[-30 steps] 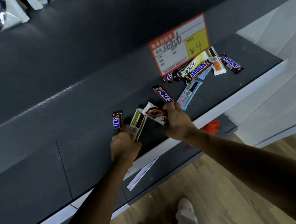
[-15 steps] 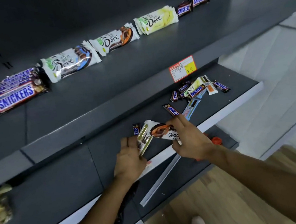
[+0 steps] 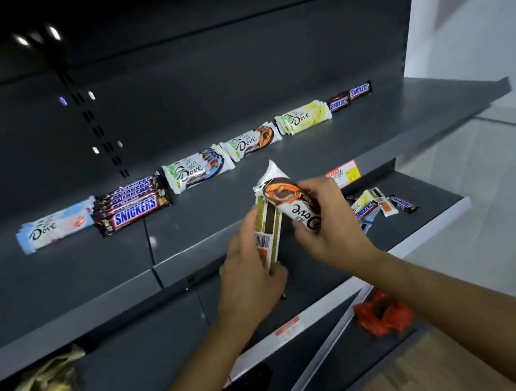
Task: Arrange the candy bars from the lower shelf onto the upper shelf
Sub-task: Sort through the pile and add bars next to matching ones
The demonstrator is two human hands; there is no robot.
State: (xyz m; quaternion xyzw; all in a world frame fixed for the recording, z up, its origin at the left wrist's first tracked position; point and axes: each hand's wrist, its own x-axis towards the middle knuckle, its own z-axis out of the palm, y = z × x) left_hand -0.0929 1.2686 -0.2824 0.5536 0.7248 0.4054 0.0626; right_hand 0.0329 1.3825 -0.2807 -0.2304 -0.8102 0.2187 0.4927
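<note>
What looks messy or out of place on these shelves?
The candy bars left on the lower shelf lie in a jumbled, overlapping heap, unlike the neat row on the upper shelf. Below, a crumpled red item lies loose.

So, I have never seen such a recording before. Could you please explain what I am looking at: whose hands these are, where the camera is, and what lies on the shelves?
There is no machine here: these are a person's two bare hands. The camera sits on the person's head and looks forward and down. The left hand grips a bar showing its barcode; the right hand holds an orange Dove bar. On the upper shelf, a row of Dove and Snickers bars lies along the back. On the lower shelf, to the right, lies a small pile of bars.
</note>
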